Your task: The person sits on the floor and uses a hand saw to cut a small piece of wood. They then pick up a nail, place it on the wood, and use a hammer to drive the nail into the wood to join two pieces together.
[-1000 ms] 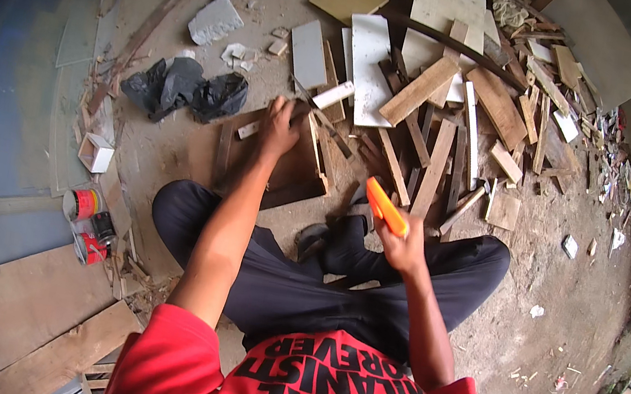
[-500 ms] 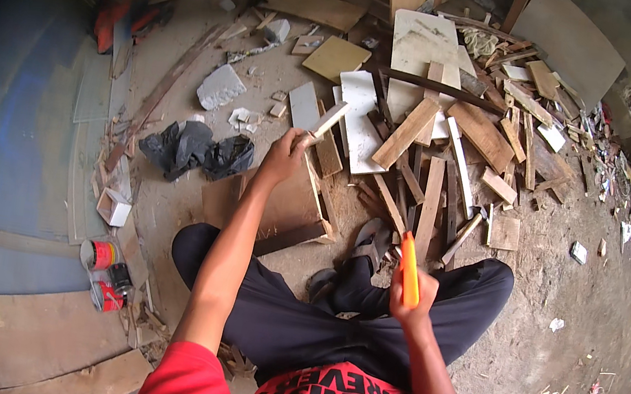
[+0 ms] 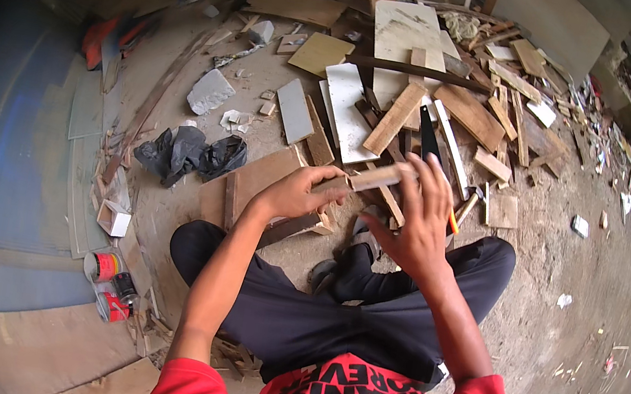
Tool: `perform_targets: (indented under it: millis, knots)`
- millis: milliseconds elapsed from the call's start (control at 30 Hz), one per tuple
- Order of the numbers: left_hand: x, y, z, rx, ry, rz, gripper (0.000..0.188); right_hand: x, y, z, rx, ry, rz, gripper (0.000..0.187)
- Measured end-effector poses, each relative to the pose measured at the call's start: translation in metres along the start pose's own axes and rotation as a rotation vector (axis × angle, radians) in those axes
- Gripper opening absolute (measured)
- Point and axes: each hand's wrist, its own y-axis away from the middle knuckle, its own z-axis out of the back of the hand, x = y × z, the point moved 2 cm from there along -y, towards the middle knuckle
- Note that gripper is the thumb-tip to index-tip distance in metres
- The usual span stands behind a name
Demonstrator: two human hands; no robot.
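Observation:
My left hand [image 3: 306, 191] is closed around one end of a short wooden piece [image 3: 375, 177], held above my crossed legs. At the other end of this piece is my right hand [image 3: 420, 222], its fingers stretched out and slightly blurred; whether they touch the wood is hard to tell. Beyond the right hand a handsaw shows its dark blade [image 3: 427, 136] against the scrap pile. A bit of the saw's orange handle [image 3: 453, 221] peeks out beside my right wrist, the remainder hidden behind the hand.
Scrap boards [image 3: 395, 119] lie heaped ahead of me. By my left knee is a wooden box-like piece [image 3: 252, 179], with a black plastic bag [image 3: 183, 150] past it. A hammer [image 3: 470, 203] rests near the pile. Cans [image 3: 106, 267] stand at the left.
My right hand has let go of the saw and moved up and left to the wooden piece. The left hand has lowered and turned that piece more level.

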Motion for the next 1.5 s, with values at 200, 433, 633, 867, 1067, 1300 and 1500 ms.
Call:
perform_targets:
  millis: [200,433,633,867,1067,1300,1500]
  knots:
    - [-0.028,0.017,-0.012,0.132,0.109,0.027,0.03,-0.035,0.01,-0.007,0.427,-0.282,-0.153,0.028]
    - [-0.039,0.036,0.004,-0.036,0.36,-0.265,0.042,-0.066,0.027,0.006,0.024,0.091,-0.443,0.071]
    - [-0.037,0.024,-0.016,-0.041,0.417,-0.267,0.054,-0.004,-0.003,0.014,-0.074,-0.55,-0.255,0.061]
    - [-0.023,-0.018,-0.009,-0.159,0.1,-0.01,0.05,-0.01,0.014,-0.054,-0.213,-0.769,-0.343,0.041]
    - [-0.043,-0.159,0.062,-0.033,-0.394,0.153,0.062,-0.131,0.169,-0.183,0.209,-0.389,-0.731,0.052]
    - [-0.052,-0.274,-0.043,0.285,-0.428,-0.001,0.063,-0.15,0.187,-0.202,0.156,-0.37,-0.614,0.048]
    - [0.002,-0.172,-0.075,0.018,-0.022,-0.058,0.07,-0.131,0.157,-0.147,-0.069,-0.413,-0.7,0.04]
